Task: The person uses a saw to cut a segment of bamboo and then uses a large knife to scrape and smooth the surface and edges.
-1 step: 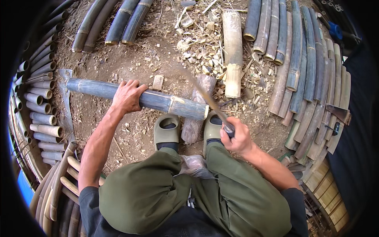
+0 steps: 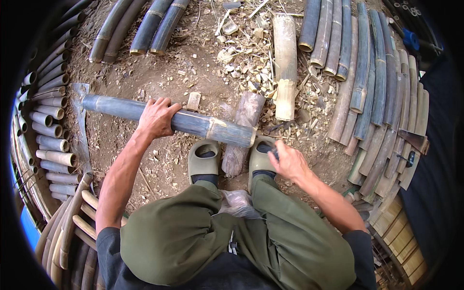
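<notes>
A dark blue-grey bamboo pole (image 2: 195, 124) lies crosswise before my feet, tilted slightly down to the right. My left hand (image 2: 157, 118) is wrapped over its middle from above. The pole's right end, with a pale cut rim, passes over a short wooden log (image 2: 235, 160) between my sandals. My right hand (image 2: 294, 163) is closed on the dark handle of a knife (image 2: 274, 154), just right of that end. The knife's blade cannot be made out now; the earlier frame shows it long and narrow.
Bamboo poles (image 2: 379, 72) are stacked on the right, with a broad dark blade (image 2: 414, 141) on them. Cut bamboo ends (image 2: 52, 129) line the left. A pale post (image 2: 285, 63) lies ahead beside wood chips (image 2: 249, 67). My sandals (image 2: 204, 167) flank the log.
The knife's blade, slanting up and left over the pole's right end before, no longer shows clearly. My right hand has turned and shifted slightly. My left hand and the bamboo pole stay put.
</notes>
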Motion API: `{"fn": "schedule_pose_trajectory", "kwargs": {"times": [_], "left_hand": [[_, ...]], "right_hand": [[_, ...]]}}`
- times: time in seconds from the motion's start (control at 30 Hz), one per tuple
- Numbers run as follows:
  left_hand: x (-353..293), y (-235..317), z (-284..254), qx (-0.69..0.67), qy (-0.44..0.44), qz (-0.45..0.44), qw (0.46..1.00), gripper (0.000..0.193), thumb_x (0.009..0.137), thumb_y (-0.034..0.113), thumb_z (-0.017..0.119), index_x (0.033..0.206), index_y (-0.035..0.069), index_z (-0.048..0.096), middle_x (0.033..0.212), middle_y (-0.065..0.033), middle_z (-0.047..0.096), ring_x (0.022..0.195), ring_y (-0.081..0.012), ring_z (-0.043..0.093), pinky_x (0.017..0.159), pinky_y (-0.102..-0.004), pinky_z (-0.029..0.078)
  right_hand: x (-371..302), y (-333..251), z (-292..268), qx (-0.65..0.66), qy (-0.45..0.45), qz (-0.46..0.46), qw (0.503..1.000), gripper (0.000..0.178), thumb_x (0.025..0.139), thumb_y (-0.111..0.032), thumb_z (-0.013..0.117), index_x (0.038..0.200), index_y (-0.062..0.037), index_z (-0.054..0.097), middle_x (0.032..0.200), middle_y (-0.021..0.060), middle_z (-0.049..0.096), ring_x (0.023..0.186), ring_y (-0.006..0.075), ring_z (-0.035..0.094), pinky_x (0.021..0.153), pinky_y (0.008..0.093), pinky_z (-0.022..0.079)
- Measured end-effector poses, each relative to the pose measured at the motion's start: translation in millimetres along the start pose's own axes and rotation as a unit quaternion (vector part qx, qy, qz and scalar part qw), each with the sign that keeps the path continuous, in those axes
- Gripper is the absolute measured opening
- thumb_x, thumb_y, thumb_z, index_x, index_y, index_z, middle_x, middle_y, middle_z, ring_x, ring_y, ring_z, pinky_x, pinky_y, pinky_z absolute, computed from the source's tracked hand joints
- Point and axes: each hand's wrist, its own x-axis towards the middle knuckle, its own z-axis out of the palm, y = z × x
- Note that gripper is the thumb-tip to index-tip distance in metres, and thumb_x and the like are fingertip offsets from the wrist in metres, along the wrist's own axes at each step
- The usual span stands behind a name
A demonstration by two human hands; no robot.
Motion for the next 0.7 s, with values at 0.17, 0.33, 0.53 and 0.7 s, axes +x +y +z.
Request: {"fn": "schedule_pose_trajectory", "kwargs": {"times": [0.17, 0.33, 0.53, 0.7], "left_hand": [[-12.7, 2.1, 9.0, 0.017, 0.022, -0.016, 0.999, 0.065, 0.059, 0.021, 0.084, 0.120, 0.021, 0.062, 0.108, -0.0072, 0.060, 0.111, -0.0263, 0.058, 0.097, -0.0452, 0.043], [-1.3, 9.0, -0.2, 0.025, 0.029, -0.016, 0.999, 0.064, 0.060, 0.021, 0.084, 0.120, 0.021, 0.061, 0.107, -0.0069, 0.059, 0.111, -0.0259, 0.058, 0.098, -0.0454, 0.043], [-17.1, 2.4, 31.9, 0.034, 0.168, 0.000, 0.985, 0.063, 0.061, 0.021, 0.085, 0.118, 0.019, 0.059, 0.107, -0.0083, 0.059, 0.105, -0.0282, 0.058, 0.099, -0.0464, 0.041], [-17.2, 8.4, 41.5, 0.066, 0.269, 0.003, 0.961, 0.057, 0.063, 0.020, 0.083, 0.115, 0.018, 0.059, 0.108, -0.0087, 0.058, 0.106, -0.0284, 0.058, 0.099, -0.0478, 0.040]], "right_hand": [[-8.0, -32.3, -27.0, 0.161, 0.092, -0.086, 0.979, 0.036, 0.097, -0.027, 0.063, 0.111, 0.0049, 0.054, 0.076, 0.0199, 0.066, 0.065, 0.0320, 0.071, 0.054, 0.0418, 0.055], [-8.5, 12.5, 6.9, 0.050, 0.113, -0.100, 0.987, 0.032, 0.096, -0.026, 0.063, 0.107, 0.0030, 0.055, 0.076, 0.0229, 0.067, 0.061, 0.0368, 0.069, 0.055, 0.0426, 0.057], [-3.6, -25.3, -25.0, 0.192, 0.113, -0.091, 0.971, 0.027, 0.094, -0.019, 0.066, 0.108, 0.0013, 0.055, 0.070, 0.0195, 0.063, 0.061, 0.0385, 0.067, 0.055, 0.0422, 0.053], [-4.8, 10.1, 3.5, 0.012, 0.027, -0.022, 0.999, 0.028, 0.095, -0.023, 0.062, 0.109, -0.0002, 0.055, 0.073, 0.0238, 0.066, 0.067, 0.0415, 0.069, 0.058, 0.0461, 0.055]]}}
